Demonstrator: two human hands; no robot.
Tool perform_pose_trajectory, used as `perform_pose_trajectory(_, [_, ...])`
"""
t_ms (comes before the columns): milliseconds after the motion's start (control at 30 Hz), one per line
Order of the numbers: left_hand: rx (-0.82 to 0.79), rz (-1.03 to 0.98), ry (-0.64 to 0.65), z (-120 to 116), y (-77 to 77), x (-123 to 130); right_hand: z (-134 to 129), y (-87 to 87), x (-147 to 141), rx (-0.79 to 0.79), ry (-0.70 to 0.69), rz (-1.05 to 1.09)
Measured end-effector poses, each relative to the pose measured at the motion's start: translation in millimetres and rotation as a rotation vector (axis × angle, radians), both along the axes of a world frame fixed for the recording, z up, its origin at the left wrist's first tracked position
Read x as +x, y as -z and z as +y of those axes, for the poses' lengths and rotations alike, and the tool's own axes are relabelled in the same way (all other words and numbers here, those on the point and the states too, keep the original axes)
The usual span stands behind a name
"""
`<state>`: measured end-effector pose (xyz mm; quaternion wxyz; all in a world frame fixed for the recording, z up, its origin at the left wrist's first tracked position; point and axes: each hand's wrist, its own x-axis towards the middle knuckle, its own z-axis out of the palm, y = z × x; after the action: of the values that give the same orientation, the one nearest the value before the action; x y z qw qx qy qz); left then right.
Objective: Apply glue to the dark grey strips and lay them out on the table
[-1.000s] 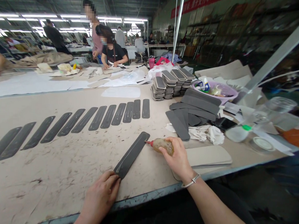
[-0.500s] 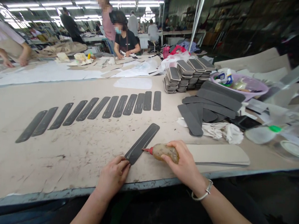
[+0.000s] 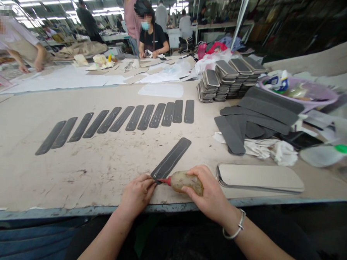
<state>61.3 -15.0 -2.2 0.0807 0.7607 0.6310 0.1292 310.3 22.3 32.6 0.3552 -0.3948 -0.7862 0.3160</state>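
On the table in front of me lies a dark grey rounded strip (image 3: 173,157), slanting away to the right, with shiny lines of glue along its edges. Its near end is pinched between the fingers of my left hand (image 3: 139,192). My right hand (image 3: 208,190) is wrapped round a glue bottle (image 3: 185,182) with a red nozzle. The nozzle's tip is at the strip's near end, close beside my left fingertips; whether it touches is hard to tell. Beyond, several similar strips (image 3: 121,118) with shiny lines lie in a slanting row.
Cream-faced strips (image 3: 260,177) are stacked right of my right hand. Behind them are loose dark grey pieces (image 3: 264,113), a crumpled white cloth (image 3: 283,151), stacked padded pieces (image 3: 222,80) and a purple basin (image 3: 323,100). The table's front edge (image 3: 99,211) runs below my hands. Co-workers are across the table.
My right hand has brought the nozzle down the strip's right side to its near end, where a shiny line now shows. My left hand keeps its hold. The view has shifted slightly.
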Motion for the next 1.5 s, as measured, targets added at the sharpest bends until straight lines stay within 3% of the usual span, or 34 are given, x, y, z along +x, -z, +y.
perform_pose_trajectory(333, [0.003,0.041,-0.009,-1,1.6,-1,6,8.5,-8,0.118,0.134,0.048])
perform_pose_trajectory(500, [-0.012,0.06,-0.027,0,0.4,0,9,8.1,3,0.1,0.098,0.009])
perform_pose_trajectory(767, [-0.142,0.092,-0.116,4,-5.8,8,48,22.8,13,0.231,0.384,0.01])
perform_pose_trajectory(933, [-0.163,0.077,-0.138,6,-5.6,13,58,31.1,15,0.296,0.465,0.009])
perform_pose_trajectory(1067, [-0.136,0.103,-0.167,9,0.1,18,55,33.3,17,0.275,0.438,0.045])
perform_pose_trajectory(1200, [-0.09,0.063,-0.205,11,3.0,17,55,24.7,21,0.203,0.496,0.149])
perform_pose_trajectory(1267, [-0.057,0.005,-0.252,10,-4.8,11,54,17.5,24,0.138,0.533,0.216])
perform_pose_trajectory(1333, [-0.004,-0.03,-0.305,7,-22.8,-2,52,11.3,30,0.068,0.575,0.268])
perform_pose_trajectory(1433, [0.053,0.011,-0.426,3,-68.1,-38,48,10.3,42,-0.034,0.655,0.271])
perform_pose_trajectory(1500, [0.058,0.073,-0.577,1,-106.1,-77,50,16.9,49,-0.09,0.707,0.249])
